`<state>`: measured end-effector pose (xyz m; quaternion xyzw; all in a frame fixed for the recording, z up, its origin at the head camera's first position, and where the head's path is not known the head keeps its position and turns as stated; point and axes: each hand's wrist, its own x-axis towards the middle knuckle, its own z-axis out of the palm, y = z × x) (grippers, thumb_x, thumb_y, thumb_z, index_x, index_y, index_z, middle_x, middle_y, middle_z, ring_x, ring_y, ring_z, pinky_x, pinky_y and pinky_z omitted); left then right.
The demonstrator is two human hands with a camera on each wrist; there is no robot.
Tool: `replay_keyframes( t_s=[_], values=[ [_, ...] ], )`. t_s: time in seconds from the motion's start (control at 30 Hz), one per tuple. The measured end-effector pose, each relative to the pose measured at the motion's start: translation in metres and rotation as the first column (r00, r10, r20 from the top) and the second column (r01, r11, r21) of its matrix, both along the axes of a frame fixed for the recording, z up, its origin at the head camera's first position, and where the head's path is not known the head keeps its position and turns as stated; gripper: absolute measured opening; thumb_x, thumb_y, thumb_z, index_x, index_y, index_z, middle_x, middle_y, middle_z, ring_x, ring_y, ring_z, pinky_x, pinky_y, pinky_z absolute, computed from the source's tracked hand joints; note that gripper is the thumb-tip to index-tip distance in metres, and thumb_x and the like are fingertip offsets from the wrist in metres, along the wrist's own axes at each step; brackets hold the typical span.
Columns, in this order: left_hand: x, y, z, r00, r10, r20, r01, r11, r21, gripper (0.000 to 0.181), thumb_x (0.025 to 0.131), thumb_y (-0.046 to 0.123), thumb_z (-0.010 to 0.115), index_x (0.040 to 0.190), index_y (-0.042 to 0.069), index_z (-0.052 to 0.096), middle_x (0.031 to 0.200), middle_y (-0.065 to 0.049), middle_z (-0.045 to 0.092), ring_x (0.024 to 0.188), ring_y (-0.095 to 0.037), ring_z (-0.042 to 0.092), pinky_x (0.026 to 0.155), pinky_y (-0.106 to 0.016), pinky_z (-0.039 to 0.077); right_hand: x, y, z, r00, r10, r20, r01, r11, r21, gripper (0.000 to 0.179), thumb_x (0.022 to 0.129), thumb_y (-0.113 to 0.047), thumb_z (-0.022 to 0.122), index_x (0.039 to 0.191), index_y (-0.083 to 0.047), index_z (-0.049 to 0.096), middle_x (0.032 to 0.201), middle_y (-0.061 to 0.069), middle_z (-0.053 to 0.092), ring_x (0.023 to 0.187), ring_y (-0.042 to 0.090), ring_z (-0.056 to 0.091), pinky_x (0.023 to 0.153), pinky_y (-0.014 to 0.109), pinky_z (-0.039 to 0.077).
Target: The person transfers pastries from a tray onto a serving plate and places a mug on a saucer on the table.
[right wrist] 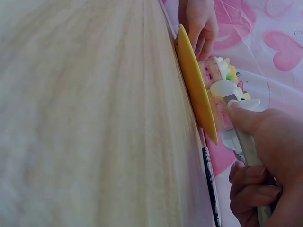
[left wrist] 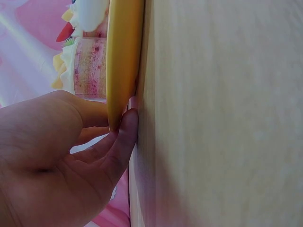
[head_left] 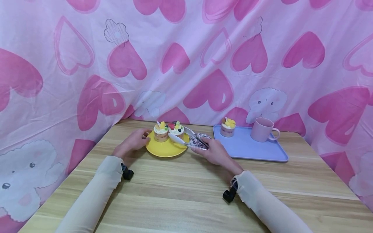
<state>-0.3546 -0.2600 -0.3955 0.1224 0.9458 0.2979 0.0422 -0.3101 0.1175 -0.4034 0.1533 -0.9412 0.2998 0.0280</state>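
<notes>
Stretched forward over the worktop (head_left: 175, 194) with the left arm in a long cream cloth sleeve (head_left: 93, 191) and the right arm in a matching cream sleeve (head_left: 269, 200), angled inward toward each other. Pinching with the bare left grip (head_left: 132, 142), thumb above and fingertips below. Holding firm with the bare right grip (head_left: 215, 152), thumb extended (other fingers curled underneath), wrist turned leftward.

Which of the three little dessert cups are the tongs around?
The right cup on the yellow plate: the arms of the tongs flank it. The left cup there is nearer the left hand; the third cup stands on the blue tray.
</notes>
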Motion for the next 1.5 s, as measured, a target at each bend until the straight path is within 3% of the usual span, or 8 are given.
replay_keyframes(
  t_s=[0.6,1.03,1.27,1.5],
  values=[
    [-0.001,0.001,-0.001,1.000,-0.003,-0.007,0.003,1.000,-0.008,0.053,0.109,0.012,0.056,0.157,-0.008,0.047,0.145,-0.031,0.062,0.133,-0.043,0.061,0.115,-0.057,0.054,0.005,0.006,-0.001,0.998,0.005,0.062,-0.002,0.999,-0.047,0.084,0.091,-0.067,0.077,0.151,-0.010,0.062,0.109,0.007,0.070,0.095,0.020,0.062,0.074,0.031,0.051],
    [0.000,0.001,0.001,1.000,-0.001,0.011,0.001,1.000,0.013,0.053,0.110,0.012,0.054,0.159,-0.006,0.045,0.147,-0.032,0.060,0.134,-0.044,0.061,0.115,-0.057,0.054,0.006,0.015,0.002,0.999,0.025,-0.021,-0.026,0.999,-0.046,0.084,0.091,-0.069,0.077,0.152,-0.012,0.064,0.117,0.008,0.076,0.099,0.021,0.062,0.079,0.032,0.052],
    [0.001,0.001,0.000,1.000,0.004,0.013,-0.005,1.000,0.010,0.053,0.110,0.012,0.054,0.159,-0.006,0.045,0.147,-0.031,0.060,0.135,-0.044,0.060,0.115,-0.057,0.054,0.007,0.020,0.001,1.000,0.031,0.003,-0.031,0.999,-0.043,0.087,0.089,-0.066,0.080,0.153,-0.010,0.062,0.118,0.009,0.075,0.101,0.021,0.062,0.081,0.032,0.052],
    [0.000,-0.001,0.000,1.000,0.006,0.010,-0.007,1.000,0.006,0.053,0.110,0.013,0.054,0.159,-0.005,0.045,0.148,-0.031,0.059,0.136,-0.045,0.059,0.116,-0.058,0.053,0.013,0.034,0.003,0.999,0.037,0.000,-0.037,0.999,-0.030,0.090,0.087,-0.059,0.084,0.154,-0.004,0.058,0.137,0.017,0.072,0.112,0.026,0.065,0.099,0.046,0.056]
  ],
)
